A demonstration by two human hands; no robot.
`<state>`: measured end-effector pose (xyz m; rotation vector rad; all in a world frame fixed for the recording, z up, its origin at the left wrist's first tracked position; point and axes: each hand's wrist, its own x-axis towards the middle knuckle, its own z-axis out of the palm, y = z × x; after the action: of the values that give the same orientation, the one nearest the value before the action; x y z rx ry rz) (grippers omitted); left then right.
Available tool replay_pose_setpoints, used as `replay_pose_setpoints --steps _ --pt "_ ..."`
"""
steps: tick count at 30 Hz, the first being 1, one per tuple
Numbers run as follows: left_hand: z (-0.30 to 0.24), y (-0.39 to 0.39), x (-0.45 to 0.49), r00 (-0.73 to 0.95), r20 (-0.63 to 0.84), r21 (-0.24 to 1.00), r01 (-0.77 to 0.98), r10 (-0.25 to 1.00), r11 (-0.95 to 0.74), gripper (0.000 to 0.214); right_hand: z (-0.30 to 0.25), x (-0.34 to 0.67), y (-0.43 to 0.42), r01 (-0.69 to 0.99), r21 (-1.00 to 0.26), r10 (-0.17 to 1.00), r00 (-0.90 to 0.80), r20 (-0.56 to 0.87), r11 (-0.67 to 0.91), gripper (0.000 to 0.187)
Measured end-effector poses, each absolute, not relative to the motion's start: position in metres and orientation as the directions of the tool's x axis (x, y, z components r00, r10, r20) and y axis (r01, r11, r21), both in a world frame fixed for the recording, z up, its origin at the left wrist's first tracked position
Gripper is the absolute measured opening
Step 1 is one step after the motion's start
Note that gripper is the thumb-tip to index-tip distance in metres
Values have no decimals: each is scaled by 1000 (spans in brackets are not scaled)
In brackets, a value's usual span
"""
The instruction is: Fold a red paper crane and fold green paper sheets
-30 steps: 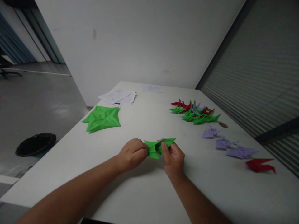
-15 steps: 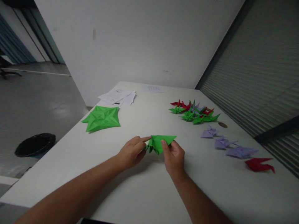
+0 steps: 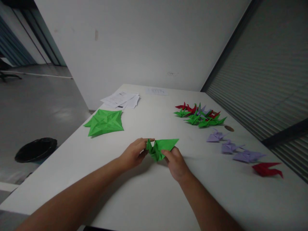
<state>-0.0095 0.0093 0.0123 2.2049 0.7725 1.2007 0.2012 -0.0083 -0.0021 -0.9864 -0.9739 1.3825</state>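
Note:
A partly folded green origami crane (image 3: 159,149) is held between both hands, above the front middle of the table. My right hand (image 3: 176,162) pinches its right side, with the thumb on the near face and the other fingers behind. At its left end, my left hand (image 3: 134,154) grips a narrow folded strip of the paper, the index finger stretched along the top edge. Some of the left fingertips are hidden behind the paper. One pointed green flap sticks out to the upper right.
Creased green paper sheets (image 3: 106,122) lie at the left of the white table (image 3: 144,199), with printed papers (image 3: 120,99) behind. To the right are a pile of folded cranes (image 3: 201,116), several purple cranes (image 3: 249,156), a red one (image 3: 267,169) and a brown disc (image 3: 229,128). A black-lined bin (image 3: 36,150) stands on the floor.
The green crane has shifted slightly left and turned, and its left strip now opens away from the body. My right thumb has slid lower and to the left on the paper.

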Motion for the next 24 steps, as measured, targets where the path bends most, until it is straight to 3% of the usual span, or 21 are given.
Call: replay_pose_setpoints --steps 4,7,9,12,14,17,21,24 --pt "11 16 -14 437 572 665 249 694 -704 16 5 202 -7 -392 -918 998 -27 -61 -67 24" --pt "4 18 -12 299 512 759 282 805 -587 9 5 202 -6 -385 -923 999 -34 16 2 21" --pt "0 16 -9 255 405 872 180 878 -455 5 3 203 -6 -320 -944 996 -18 91 80 17" --pt "-3 9 -1 318 307 952 -127 897 -280 14 2 207 -7 -160 -967 980 12 198 197 12" --pt "-2 4 5 342 298 938 -279 891 -206 30 4 210 -9 -12 -961 961 25 277 277 9" --pt "2 -2 13 284 217 928 -358 934 -107 44 6 211 -11 151 -922 932 9 362 356 10" --pt "4 -3 21 161 58 895 -445 985 20 28 3 206 -14 140 -914 925 -59 375 380 14" --pt "6 -4 23 151 14 843 -533 988 69 29 2 203 -16 87 -929 927 -147 346 361 15"
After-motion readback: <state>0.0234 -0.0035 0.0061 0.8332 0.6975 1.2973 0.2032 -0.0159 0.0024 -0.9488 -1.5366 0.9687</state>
